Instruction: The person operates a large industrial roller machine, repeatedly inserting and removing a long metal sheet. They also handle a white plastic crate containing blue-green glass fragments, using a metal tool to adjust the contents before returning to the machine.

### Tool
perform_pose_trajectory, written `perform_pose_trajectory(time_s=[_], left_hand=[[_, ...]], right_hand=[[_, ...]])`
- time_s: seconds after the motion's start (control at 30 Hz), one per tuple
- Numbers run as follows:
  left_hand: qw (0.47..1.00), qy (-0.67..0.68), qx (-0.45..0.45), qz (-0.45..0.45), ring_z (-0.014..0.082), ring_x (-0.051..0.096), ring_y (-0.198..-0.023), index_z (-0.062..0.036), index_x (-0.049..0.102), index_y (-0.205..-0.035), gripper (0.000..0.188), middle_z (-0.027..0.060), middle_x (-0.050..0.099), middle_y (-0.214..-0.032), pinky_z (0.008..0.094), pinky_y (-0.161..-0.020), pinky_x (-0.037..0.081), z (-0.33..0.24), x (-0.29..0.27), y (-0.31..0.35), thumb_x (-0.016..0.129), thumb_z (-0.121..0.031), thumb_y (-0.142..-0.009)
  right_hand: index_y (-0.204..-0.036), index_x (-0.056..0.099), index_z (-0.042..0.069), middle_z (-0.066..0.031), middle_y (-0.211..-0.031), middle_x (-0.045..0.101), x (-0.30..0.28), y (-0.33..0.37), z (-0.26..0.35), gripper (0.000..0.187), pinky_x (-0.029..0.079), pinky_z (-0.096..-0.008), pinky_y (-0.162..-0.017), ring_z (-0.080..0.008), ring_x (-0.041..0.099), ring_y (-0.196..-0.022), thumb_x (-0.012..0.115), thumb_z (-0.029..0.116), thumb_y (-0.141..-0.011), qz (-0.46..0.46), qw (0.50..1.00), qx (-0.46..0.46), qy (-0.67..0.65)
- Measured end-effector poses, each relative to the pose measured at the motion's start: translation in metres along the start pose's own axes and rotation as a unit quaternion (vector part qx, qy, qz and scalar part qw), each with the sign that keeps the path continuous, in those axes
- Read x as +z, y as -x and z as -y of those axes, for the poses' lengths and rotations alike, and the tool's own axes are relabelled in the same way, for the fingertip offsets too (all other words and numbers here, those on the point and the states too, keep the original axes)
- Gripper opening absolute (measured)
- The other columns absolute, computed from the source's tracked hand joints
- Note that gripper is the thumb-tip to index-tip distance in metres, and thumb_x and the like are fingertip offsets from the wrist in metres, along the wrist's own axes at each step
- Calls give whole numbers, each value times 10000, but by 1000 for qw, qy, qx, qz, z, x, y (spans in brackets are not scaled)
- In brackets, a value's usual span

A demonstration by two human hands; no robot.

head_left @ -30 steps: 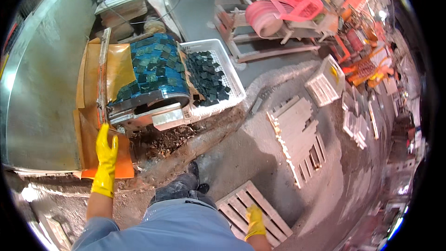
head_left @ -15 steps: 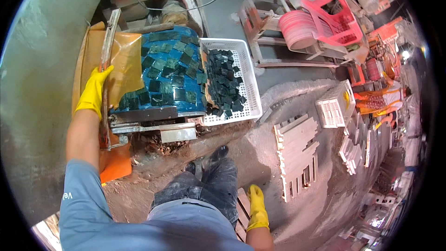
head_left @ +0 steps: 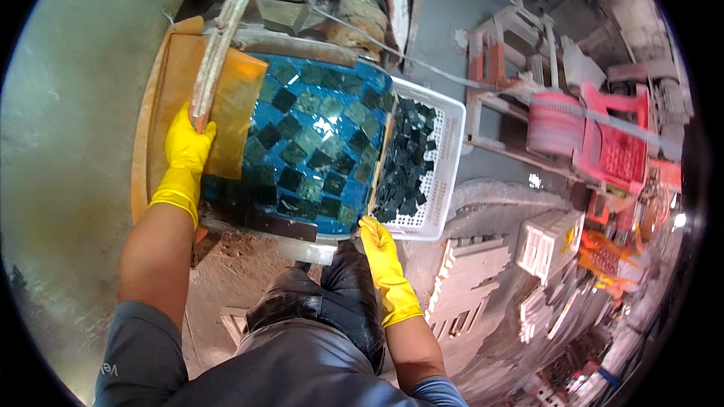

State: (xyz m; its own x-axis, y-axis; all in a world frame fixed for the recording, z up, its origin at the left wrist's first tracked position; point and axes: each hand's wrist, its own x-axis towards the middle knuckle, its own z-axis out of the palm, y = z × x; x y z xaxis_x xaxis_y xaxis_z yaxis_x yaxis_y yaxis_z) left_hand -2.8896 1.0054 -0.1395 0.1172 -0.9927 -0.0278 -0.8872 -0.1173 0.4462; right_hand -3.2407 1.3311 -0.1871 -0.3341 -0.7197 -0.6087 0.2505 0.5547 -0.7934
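Observation:
My left hand [head_left: 187,152], in a yellow rubber glove, is closed round the near part of a worn, dirt-caked bar [head_left: 219,49] above an orange-yellow flexible sheet [head_left: 235,102]. The sheet hangs over the left end of a wet blue belt [head_left: 300,188]. Dark green square tiles [head_left: 309,139] lie scattered on the belt. My right hand [head_left: 383,260], gloved alike, has its fingers drawn together at the belt's near right corner, by the lower end of a thin wooden strip [head_left: 383,152]. What they hold, if anything, is hidden. Small dark tiles [head_left: 407,158] are heaped in a white plastic crate [head_left: 457,132] beside the belt.
A large greenish panel [head_left: 83,128] stands at my left. A grey cable [head_left: 354,30] crosses beyond the belt. Right of the crate are a metal frame [head_left: 483,124], a red plastic chair [head_left: 626,143], pale stacked slabs [head_left: 467,271] and another white crate [head_left: 549,245]. A person in orange [head_left: 603,260] is farther right.
My right hand has risen from low beside my body to the belt's near right corner. My left hand stays on the bar. The view has shifted, and the belt now appears closer.

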Motion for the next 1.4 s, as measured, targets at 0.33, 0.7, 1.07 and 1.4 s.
perform_pose_trajectory(time_s=[0.33, 0.7, 1.07, 1.4], left_hand=[[995, 95, -10, 27, 392, 606, -1207, -76, 531, -1418, 700, 217, 633, -1303, 419, -994, 494, 32, 31, -4, 794, -220, -785], [985, 93, -111, 92, 437, 645, -1058, -61, 475, -1453, 721, 216, 673, -1225, 431, -884, 532, -13, -6, -10, 753, -163, -795], [995, 78, -62, 6, 389, 669, -996, -54, 487, -1434, 718, 184, 690, -1207, 400, -855, 532, -7, -13, 8, 767, -98, -774], [993, 77, -84, 34, 401, 643, -1119, -26, 536, -1396, 700, 213, 661, -1267, 407, -955, 518, -13, -13, -1, 805, -192, -771]], right_hand=[[-1374, 558, -38, -98, -1286, 670, 38, -65, 139, 398, 445, -269, -1053, -155, 611, -1192, 613, 158, -1032, 94, 993, 42, 51], [-1524, 363, -8, -185, -1520, 457, 198, -231, 445, 524, 399, -405, -1164, -284, 502, -1359, 537, 185, -1068, 239, 920, -287, -117], [-1202, 667, 103, -105, -1083, 715, 394, -413, 644, 545, 533, -439, -956, -278, 658, -1002, 594, 586, -960, 362, 881, -171, -251], [-1091, 644, 29, -97, -925, 656, 282, -311, 546, 709, 488, -357, -685, -225, 578, -771, 498, 709, -954, 349, 916, -187, -64]])
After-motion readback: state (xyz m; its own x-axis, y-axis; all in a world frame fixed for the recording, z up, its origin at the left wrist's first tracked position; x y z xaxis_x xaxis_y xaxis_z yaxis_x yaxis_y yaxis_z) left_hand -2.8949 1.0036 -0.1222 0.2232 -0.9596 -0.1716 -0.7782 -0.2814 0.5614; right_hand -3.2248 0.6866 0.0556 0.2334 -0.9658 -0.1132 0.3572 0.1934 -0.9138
